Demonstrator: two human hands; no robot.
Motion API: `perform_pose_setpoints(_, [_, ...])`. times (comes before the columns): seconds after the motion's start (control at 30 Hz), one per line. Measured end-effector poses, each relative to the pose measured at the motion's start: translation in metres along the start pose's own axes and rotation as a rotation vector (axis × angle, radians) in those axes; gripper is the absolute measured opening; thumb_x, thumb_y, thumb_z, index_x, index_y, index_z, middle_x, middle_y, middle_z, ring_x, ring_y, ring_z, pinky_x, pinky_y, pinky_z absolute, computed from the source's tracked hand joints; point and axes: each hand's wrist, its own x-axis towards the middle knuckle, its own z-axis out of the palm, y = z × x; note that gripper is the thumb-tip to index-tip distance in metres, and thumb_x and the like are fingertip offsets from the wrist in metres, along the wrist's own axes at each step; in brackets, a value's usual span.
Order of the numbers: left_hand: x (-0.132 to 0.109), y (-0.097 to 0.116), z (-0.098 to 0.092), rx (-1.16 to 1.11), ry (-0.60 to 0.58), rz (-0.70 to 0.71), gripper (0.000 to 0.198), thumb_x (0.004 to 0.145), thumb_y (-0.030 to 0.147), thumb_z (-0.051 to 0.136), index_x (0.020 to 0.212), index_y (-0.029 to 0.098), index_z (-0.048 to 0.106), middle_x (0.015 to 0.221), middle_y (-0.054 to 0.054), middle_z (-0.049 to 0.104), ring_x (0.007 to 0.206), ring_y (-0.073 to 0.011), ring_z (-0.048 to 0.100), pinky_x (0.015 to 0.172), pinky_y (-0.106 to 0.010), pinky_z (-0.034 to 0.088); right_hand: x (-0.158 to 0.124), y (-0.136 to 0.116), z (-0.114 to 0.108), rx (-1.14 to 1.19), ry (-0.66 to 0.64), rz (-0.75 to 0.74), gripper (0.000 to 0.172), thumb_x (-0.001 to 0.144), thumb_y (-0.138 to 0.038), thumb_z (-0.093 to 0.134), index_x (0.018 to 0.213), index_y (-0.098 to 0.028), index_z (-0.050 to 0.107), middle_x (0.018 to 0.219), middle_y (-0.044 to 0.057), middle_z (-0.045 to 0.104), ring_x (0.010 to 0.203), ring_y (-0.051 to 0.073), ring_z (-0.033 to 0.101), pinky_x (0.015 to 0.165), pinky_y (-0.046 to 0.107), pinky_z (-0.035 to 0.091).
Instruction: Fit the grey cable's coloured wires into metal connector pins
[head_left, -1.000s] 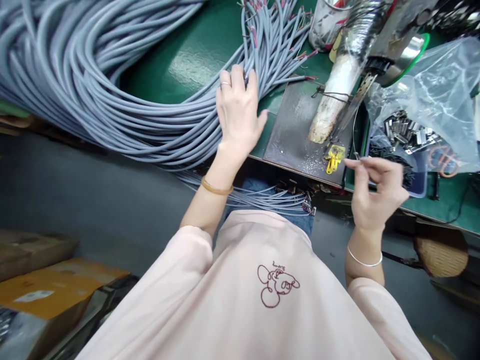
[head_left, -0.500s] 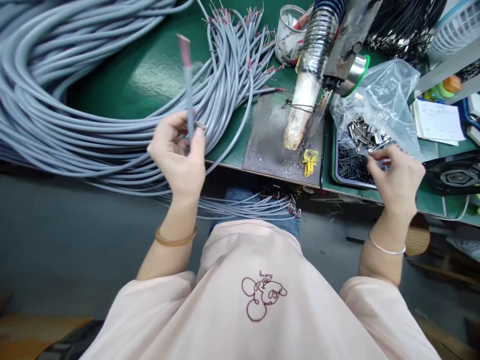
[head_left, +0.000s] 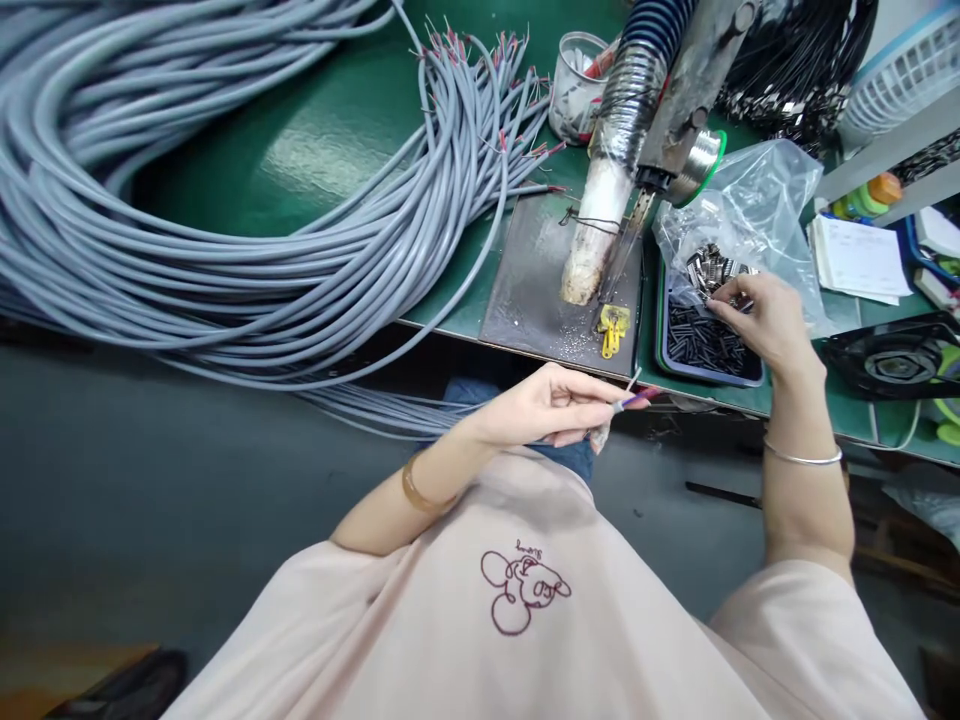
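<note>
My left hand (head_left: pixel 551 405) sits just in front of the bench edge and pinches the stripped end of a grey cable (head_left: pixel 628 400), whose coloured wire tips point right. My right hand (head_left: pixel 757 315) reaches into a dark blue tray (head_left: pixel 664 355) of small metal connector shells (head_left: pixel 709 270), fingertips down among them beside a clear plastic bag (head_left: pixel 757 195). Whether it has picked one up is hidden. A big bundle of grey cables (head_left: pixel 187 220) loops over the green bench (head_left: pixel 330 140) at left, its stripped ends fanned out near the top middle.
A soldering fixture with a ribbed hose (head_left: pixel 637 80) hangs over a dark metal plate (head_left: pixel 532 290) carrying a yellow clip (head_left: pixel 613 328). A white cup (head_left: pixel 574 85) stands behind. Papers (head_left: pixel 855 260), a white basket (head_left: pixel 900 70) and a black fan (head_left: pixel 892 355) are at right.
My left hand has brought the cable end down from upright over the bundle to the bench edge in front of me. My right hand has moved deeper into the connector tray.
</note>
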Motion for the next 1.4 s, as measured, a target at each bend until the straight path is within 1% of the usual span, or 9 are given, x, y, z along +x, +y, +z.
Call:
perform_pose_setpoints(0.17, [0.006,-0.032,-0.009,-0.098,0.354,0.062,0.04,0.085,0.042,0.077,0.109,0.011,0.079,0.057,-0.001,0.065,0.038,-0.002,0.041,0.039,-0.017,0.026,-0.007,0.005,0.005,-0.046,0.1,-0.003,0.011,0.09,-0.034,0.063,0.09,-0.024,0.059,0.093,0.007,0.068,0.089,0.021,0.06,0.087,0.036,0.044])
perform_pose_setpoints(0.33, [0.007,-0.035,-0.022,-0.167,0.459,0.148,0.032,0.077,0.038,0.083,0.09,0.01,0.076,0.074,-0.007,0.076,0.046,-0.0051,0.054,0.042,-0.019,0.037,-0.029,-0.008,0.007,0.008,0.448,0.076,0.018,0.078,-0.026,0.074,0.088,-0.023,0.06,0.092,0.009,0.068,0.083,0.019,0.063,0.068,0.033,0.049])
perform_pose_setpoints(0.4, [0.009,-0.034,-0.023,-0.185,0.446,0.15,0.032,0.078,0.036,0.083,0.094,0.01,0.073,0.077,-0.007,0.077,0.042,-0.0032,0.05,0.04,-0.018,0.034,-0.042,-0.029,0.005,0.158,0.587,0.068,0.019,0.078,-0.029,0.075,0.09,-0.023,0.062,0.094,0.01,0.07,0.078,0.019,0.067,0.062,0.034,0.05])
perform_pose_setpoints(0.57, [0.014,-0.032,-0.02,-0.206,0.387,0.144,0.03,0.079,0.033,0.081,0.093,0.013,0.063,0.079,-0.005,0.077,0.04,-0.0031,0.052,0.037,-0.017,0.032,-0.064,-0.11,0.003,0.713,0.724,0.075,0.024,0.075,-0.03,0.081,0.081,-0.02,0.059,0.096,0.008,0.071,0.049,0.011,0.06,0.041,0.029,0.047])
perform_pose_setpoints(0.67, [0.016,-0.03,-0.018,-0.208,0.379,0.14,0.029,0.079,0.031,0.08,0.088,0.015,0.058,0.075,-0.002,0.076,0.039,-0.0046,0.054,0.036,-0.017,0.035,-0.066,-0.149,0.012,0.802,0.814,0.122,0.027,0.076,-0.028,0.082,0.077,-0.019,0.057,0.08,0.002,0.069,0.046,0.01,0.059,0.038,0.024,0.043])
perform_pose_setpoints(0.73, [0.017,-0.029,-0.017,-0.207,0.382,0.139,0.029,0.08,0.03,0.079,0.087,0.016,0.056,0.071,-0.001,0.074,0.038,-0.0049,0.053,0.036,-0.017,0.034,-0.065,-0.166,0.022,0.837,0.862,0.199,0.025,0.078,-0.027,0.081,0.078,-0.017,0.058,0.078,0.002,0.07,0.052,0.012,0.065,0.042,0.025,0.051])
perform_pose_setpoints(0.9, [0.019,-0.028,-0.016,-0.219,0.391,0.158,0.027,0.079,0.027,0.079,0.086,0.015,0.056,0.063,0.002,0.065,0.04,-0.0006,0.04,0.037,-0.014,0.024,-0.063,-0.185,0.04,0.982,0.87,0.244,0.026,0.087,-0.033,0.075,0.085,-0.018,0.054,0.073,-0.002,0.07,0.062,0.014,0.071,0.054,0.028,0.064])
perform_pose_setpoints(1.13, [0.021,-0.026,-0.013,-0.211,0.447,0.121,0.028,0.074,0.028,0.081,0.083,0.016,0.058,0.06,0.005,0.055,0.046,-0.0021,0.041,0.038,-0.014,0.017,-0.063,-0.191,0.047,1.121,0.761,0.189,0.022,0.09,-0.031,0.07,0.088,-0.02,0.051,0.083,0.001,0.071,0.076,0.018,0.074,0.063,0.037,0.069])
perform_pose_setpoints(1.4, [0.021,-0.027,-0.009,-0.137,0.472,0.136,0.026,0.074,0.03,0.079,0.082,0.015,0.059,0.058,0.005,0.053,0.046,-0.0028,0.042,0.042,-0.017,0.022,-0.07,-0.202,0.052,0.929,0.727,0.164,0.013,0.093,-0.029,0.067,0.09,-0.023,0.056,0.09,0.0,0.071,0.081,0.016,0.075,0.069,0.034,0.07])
